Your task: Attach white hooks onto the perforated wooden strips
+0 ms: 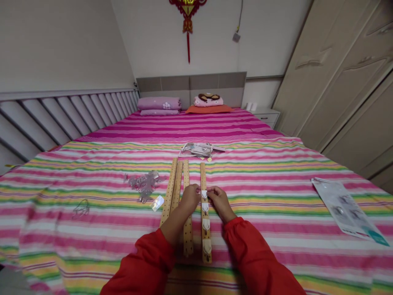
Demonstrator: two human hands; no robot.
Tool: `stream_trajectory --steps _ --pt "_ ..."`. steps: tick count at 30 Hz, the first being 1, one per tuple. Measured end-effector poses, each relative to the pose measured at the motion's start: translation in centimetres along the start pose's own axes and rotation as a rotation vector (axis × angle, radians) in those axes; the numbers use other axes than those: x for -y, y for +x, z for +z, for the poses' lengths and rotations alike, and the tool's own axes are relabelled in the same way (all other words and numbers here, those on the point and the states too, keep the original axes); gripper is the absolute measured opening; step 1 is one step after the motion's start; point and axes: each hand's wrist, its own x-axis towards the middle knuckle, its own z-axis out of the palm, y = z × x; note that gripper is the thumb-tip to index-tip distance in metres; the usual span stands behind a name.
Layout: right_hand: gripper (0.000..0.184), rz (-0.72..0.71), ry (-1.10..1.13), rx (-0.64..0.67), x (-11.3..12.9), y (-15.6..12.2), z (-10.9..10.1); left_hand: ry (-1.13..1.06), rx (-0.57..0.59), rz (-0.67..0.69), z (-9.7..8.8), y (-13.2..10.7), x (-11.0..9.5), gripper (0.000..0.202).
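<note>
A narrow wooden strip (pixel 206 237) with rows of small holes lies lengthwise in front of me, bearing several white hooks with metal loops. My left hand (pixel 191 196) pinches the left edge of the farthest white hook (pixel 204 194). From the other side, the closed fingertips of my right hand (pixel 220 200) grip the same hook. Nearer to me, another white hook (pixel 205 208) sits on the strip. Left of it lie more perforated wooden strips (pixel 187 233), partly covered by my left hand and forearm.
A pile of clear hooks (pixel 145 185) and a shiny packet (pixel 157 203) lie to the left on the striped sheet (pixel 260 246). Beyond the strips is a clear plastic bag (pixel 196 150). Flat packaging (pixel 348 209) rests at the right.
</note>
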Motion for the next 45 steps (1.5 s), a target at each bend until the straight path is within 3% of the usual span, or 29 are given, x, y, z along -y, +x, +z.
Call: stream_trajectory --steps 3,9,15,24,32,34,37,40,42,45 --pt "0.016 -0.004 -0.003 -0.002 -0.1 0.0 0.0 -0.042 -0.001 -0.063 0.1 -0.1 0.0 0.021" --pt "0.017 -0.016 -0.014 -0.002 -0.2 0.1 0.0 -0.131 0.057 -0.044 0.2 -0.5 0.0 0.027" --pt "0.016 -0.035 -0.018 0.004 -0.4 0.1 0.0 -0.077 0.02 0.003 0.3 -0.7 -0.1 0.024" --pt "0.02 -0.04 -0.044 0.008 -0.9 0.4 0.0 -0.051 0.121 0.053 -0.7 -0.9 -1.1 0.023" --pt "0.03 -0.031 -0.056 0.025 -0.7 0.3 0.0 0.051 0.073 0.119 -0.1 -1.2 -0.7 0.017" --pt "0.032 -0.036 -0.053 0.032 -0.3 0.0 0.0 0.048 0.024 0.156 -1.2 -0.9 -0.2 0.013" --pt "0.034 -0.042 -0.06 0.042 0.0 -0.5 -0.2 0.047 -0.119 0.165 -4.9 0.2 1.5 0.018" --pt "0.034 -0.04 -0.059 0.043 0.0 -0.6 -0.2 0.257 -0.253 0.05 -9.6 1.7 4.3 0.026" --pt "0.033 -0.035 -0.041 0.046 -0.2 -0.5 -0.2 0.428 -0.264 -0.031 -12.2 2.5 6.2 0.027" --pt "0.033 -0.03 -0.016 0.048 -0.5 -0.3 -0.1 0.558 -0.293 -0.109 -14.2 3.2 8.3 0.029"
